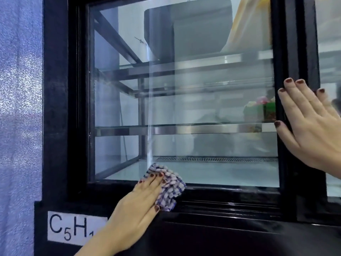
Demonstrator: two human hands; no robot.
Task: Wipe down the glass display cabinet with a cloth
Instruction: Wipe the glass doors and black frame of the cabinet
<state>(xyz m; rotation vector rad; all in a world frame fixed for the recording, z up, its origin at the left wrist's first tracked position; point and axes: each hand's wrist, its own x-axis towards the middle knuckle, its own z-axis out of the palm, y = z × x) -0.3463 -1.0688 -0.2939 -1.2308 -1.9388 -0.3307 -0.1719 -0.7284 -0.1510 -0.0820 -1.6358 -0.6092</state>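
Note:
The glass display cabinet (55, 108) has a thick black frame and a large glass door pane (212, 108) that fills most of the view. My left hand (140, 206) presses a bunched blue-and-white checked cloth (171, 189) against the bottom edge of the pane and the lower black frame. My right hand (310, 126) lies flat, fingers spread, against the black vertical frame on the right side of the door. A vertical smear runs down the glass above the cloth.
Inside the cabinet are glass shelves with metal rails (184, 129), a vent grille (215, 159) on the floor, and a decorated cake (260, 109) at the right. A white label (73, 228) sits on the lower black panel. A bluish wall (20, 108) stands to the left.

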